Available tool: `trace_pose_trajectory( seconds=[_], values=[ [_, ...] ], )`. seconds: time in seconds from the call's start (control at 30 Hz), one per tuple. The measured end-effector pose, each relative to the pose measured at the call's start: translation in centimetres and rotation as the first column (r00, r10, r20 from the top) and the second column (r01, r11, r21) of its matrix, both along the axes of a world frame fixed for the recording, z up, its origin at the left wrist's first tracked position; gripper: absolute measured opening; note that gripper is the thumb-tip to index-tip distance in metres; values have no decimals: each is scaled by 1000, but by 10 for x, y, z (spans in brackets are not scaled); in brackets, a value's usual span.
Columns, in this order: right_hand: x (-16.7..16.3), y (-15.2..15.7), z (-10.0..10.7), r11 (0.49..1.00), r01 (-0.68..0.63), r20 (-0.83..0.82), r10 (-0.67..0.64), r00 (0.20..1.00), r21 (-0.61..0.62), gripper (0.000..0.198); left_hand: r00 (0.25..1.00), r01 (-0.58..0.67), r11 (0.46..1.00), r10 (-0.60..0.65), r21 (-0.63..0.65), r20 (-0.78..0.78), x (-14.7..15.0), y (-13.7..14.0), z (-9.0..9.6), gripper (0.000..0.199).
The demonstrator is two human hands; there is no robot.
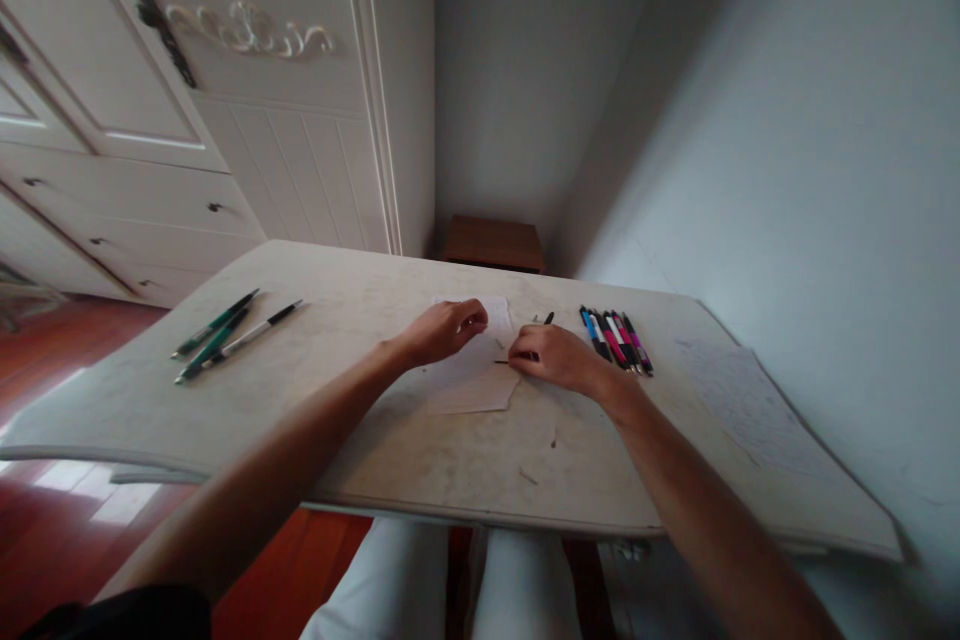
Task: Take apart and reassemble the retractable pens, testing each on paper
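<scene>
A sheet of white paper (469, 390) lies on the table in front of me. Above its upper part is my left hand (446, 330), its fingers curled together in a pinch; whatever they may hold is too small to make out. My right hand (553, 356) rests at the paper's right edge with its fingers closed. From its fingertips a thin dark stick (501, 362) points left over the paper. Just behind that hand a black pen end (549, 318) shows, the rest hidden, and I cannot tell whether the hand touches it.
Several pens (616, 340) lie side by side right of my right hand. More pens, green (214, 345) and white-and-black (255, 332), lie at the table's left. A scribbled sheet (750, 400) covers part of the right side. Small scraps (527, 476) dot the tabletop (360, 420); a wall stands right.
</scene>
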State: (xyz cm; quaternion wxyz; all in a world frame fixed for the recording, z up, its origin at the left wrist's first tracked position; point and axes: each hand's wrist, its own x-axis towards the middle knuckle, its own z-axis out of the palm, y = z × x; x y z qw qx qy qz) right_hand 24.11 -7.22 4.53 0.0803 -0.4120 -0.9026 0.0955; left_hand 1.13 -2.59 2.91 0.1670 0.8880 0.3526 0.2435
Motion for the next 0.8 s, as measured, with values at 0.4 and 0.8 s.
trace_pose_trajectory(
  seconds=[0.4,0.8],
  values=[
    [3,-2,5,987,121,-105,-111,988,102,5,979,90,984,-59,-151,194,-6,10,-2,15],
    [1,-3,4,973,185,-91,-173,981,139,8,974,122,979,-87,-163,207,-5,8,0,13]
  ],
)
